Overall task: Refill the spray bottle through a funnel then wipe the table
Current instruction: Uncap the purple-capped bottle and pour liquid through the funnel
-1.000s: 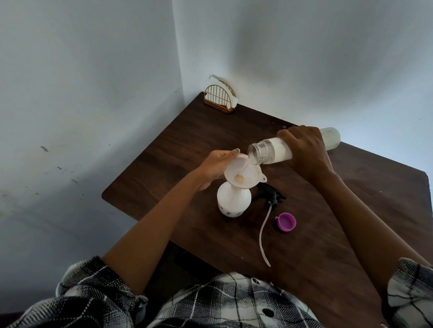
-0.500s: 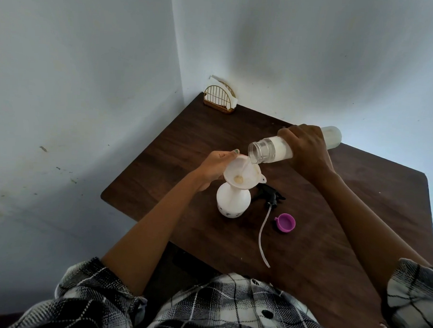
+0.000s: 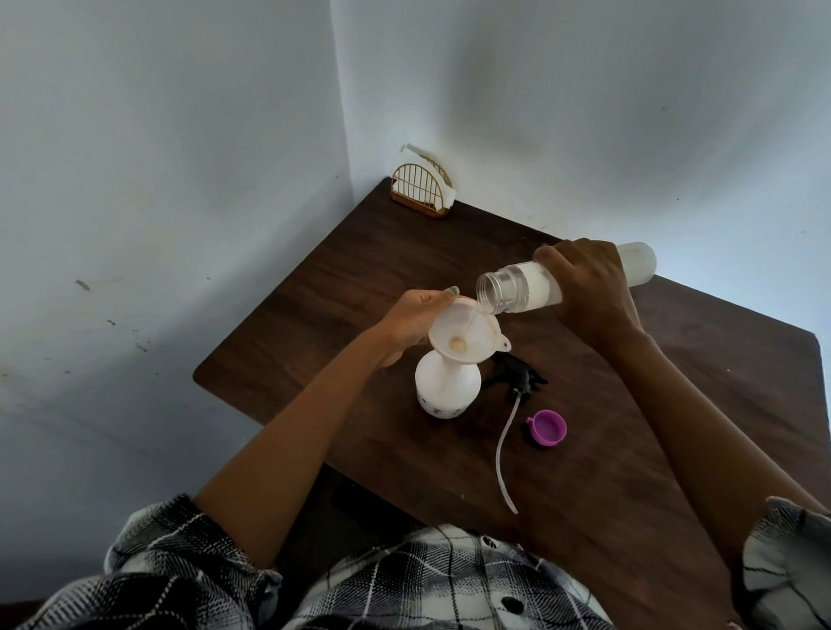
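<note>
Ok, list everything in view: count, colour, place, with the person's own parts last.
table: one, dark brown, set in the wall corner
napkin holder: one, gold wire with white napkins, far corner
spray bottle: one, white, upright, mid-table
funnel: one, white, seated in the bottle neck
refill bottle: one, clear, tilted, pouring into the funnel
trigger sprayer: one, black with clear tube, lying beside the bottle
cap: one, purple, right of the tube
left hand: steadies the funnel
right hand: grip on refill bottle
</note>
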`<move>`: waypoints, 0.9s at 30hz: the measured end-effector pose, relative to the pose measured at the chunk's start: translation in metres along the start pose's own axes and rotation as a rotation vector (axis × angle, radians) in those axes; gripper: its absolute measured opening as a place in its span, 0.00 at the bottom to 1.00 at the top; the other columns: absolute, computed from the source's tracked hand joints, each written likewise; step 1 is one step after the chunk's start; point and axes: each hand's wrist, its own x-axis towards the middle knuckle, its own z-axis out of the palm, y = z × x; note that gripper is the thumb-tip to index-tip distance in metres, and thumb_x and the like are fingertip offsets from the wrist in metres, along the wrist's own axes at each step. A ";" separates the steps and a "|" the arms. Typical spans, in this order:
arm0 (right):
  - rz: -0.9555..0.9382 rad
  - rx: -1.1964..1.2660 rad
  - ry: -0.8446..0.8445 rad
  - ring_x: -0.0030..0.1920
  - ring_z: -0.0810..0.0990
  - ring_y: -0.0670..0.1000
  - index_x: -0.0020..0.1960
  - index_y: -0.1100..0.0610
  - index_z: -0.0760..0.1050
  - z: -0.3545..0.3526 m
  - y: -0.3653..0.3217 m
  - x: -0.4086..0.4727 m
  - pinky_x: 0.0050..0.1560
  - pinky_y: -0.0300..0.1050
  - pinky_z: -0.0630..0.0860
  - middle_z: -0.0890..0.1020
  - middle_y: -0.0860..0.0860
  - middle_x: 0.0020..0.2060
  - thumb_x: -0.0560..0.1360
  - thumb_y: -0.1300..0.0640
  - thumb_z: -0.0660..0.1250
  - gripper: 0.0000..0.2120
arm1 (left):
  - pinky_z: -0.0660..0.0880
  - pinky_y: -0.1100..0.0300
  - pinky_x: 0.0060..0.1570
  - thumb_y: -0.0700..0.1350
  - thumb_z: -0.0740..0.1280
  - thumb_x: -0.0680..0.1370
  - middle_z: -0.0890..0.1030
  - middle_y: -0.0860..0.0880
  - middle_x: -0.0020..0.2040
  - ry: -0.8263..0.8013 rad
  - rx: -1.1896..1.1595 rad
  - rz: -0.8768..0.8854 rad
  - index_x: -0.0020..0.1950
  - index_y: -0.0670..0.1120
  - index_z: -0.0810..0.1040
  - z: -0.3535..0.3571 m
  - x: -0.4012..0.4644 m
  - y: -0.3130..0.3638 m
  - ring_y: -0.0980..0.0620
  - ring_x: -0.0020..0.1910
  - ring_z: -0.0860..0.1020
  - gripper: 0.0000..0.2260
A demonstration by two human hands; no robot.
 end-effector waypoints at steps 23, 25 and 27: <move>-0.012 -0.012 0.022 0.42 0.79 0.60 0.50 0.59 0.73 -0.001 -0.002 0.001 0.47 0.53 0.73 0.81 0.57 0.42 0.60 0.64 0.77 0.22 | 0.69 0.53 0.46 0.55 0.59 0.80 0.78 0.42 0.48 -0.012 0.004 0.021 0.52 0.47 0.81 -0.001 0.000 -0.002 0.46 0.46 0.73 0.16; -0.012 -0.015 0.024 0.42 0.79 0.60 0.50 0.59 0.74 -0.001 -0.002 0.001 0.47 0.53 0.73 0.81 0.57 0.42 0.60 0.64 0.77 0.21 | 0.70 0.53 0.46 0.55 0.59 0.79 0.78 0.42 0.49 -0.011 0.005 0.018 0.54 0.46 0.80 -0.001 0.001 -0.003 0.46 0.46 0.74 0.16; -0.014 -0.013 0.025 0.41 0.79 0.60 0.50 0.59 0.74 -0.001 -0.002 0.001 0.47 0.53 0.73 0.81 0.57 0.42 0.60 0.64 0.77 0.20 | 0.71 0.53 0.46 0.55 0.60 0.79 0.79 0.42 0.50 -0.006 0.001 0.014 0.55 0.46 0.80 -0.001 0.001 -0.003 0.47 0.46 0.75 0.17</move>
